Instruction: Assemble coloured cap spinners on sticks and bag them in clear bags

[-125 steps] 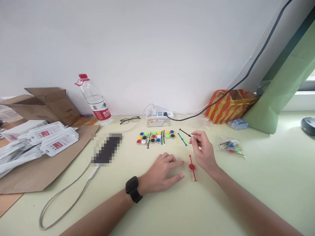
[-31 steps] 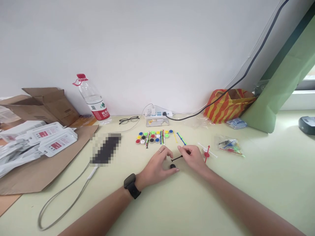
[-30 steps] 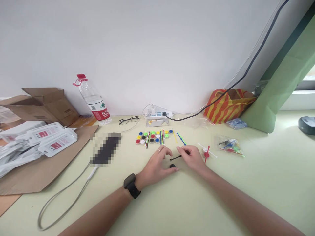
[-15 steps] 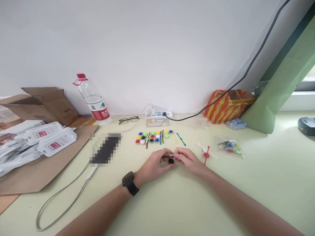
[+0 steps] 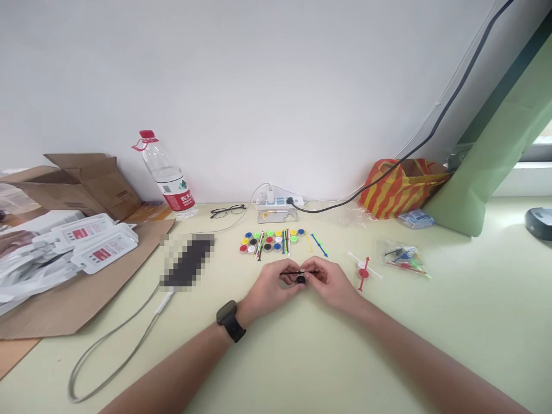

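My left hand (image 5: 271, 288) is curled around a small black round base (image 5: 301, 280), its thumb against the near side. Just above that base lies a thin black arrow pointer (image 5: 290, 273), its left end showing between my left fingers. My right hand (image 5: 331, 283) pinches the pointer near its middle and right part, with the fingertips of both hands almost touching. Whether the pointer touches the base cannot be made out. To the right lies a red arrow spinner (image 5: 363, 273) beside a white one (image 5: 356, 263).
Beyond my hands are several coloured round bases (image 5: 269, 240) and arrow pointers (image 5: 319, 245). A clear bag of parts (image 5: 403, 256) lies right. Leftward are a blurred-out dark device (image 5: 190, 261) with a cable, a bottle (image 5: 175, 184), glasses (image 5: 227, 211) and a cardboard box (image 5: 95, 184). A power strip (image 5: 276, 202) stands behind.
My right hand has moved slightly left, closer to my left hand. More of the black pointer now shows, stretched across above the black base.
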{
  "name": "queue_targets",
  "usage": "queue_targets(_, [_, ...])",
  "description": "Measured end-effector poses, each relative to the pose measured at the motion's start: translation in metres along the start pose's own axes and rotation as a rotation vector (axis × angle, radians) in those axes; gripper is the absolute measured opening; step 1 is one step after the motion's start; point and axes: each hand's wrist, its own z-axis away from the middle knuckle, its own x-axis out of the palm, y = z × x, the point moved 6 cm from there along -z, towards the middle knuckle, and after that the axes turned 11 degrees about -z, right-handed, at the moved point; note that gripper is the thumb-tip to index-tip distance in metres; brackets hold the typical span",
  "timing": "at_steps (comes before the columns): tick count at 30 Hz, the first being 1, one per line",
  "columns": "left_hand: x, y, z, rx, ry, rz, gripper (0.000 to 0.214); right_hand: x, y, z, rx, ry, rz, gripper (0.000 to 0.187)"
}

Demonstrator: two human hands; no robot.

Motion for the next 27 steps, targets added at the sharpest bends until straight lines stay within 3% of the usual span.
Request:
queue_targets(10, [0.001,-0.003,0.001,0.005,0.001,-0.013,0.010,0.000,-0.015,0.004,-0.116,-0.043,0.298,0.017])
queue_targets(21, [0.002,-0.003,0.002,0.037,0.023,-0.076,0.009,-0.004,-0.012,0.005,-0.233,-0.069,0.335,0.021])
queue_targets(27, [0.003,0.001,0.003,0.058,0.010,-0.078,0.005,0.000,-0.013,0.005,-0.350,-0.124,0.460,0.024])
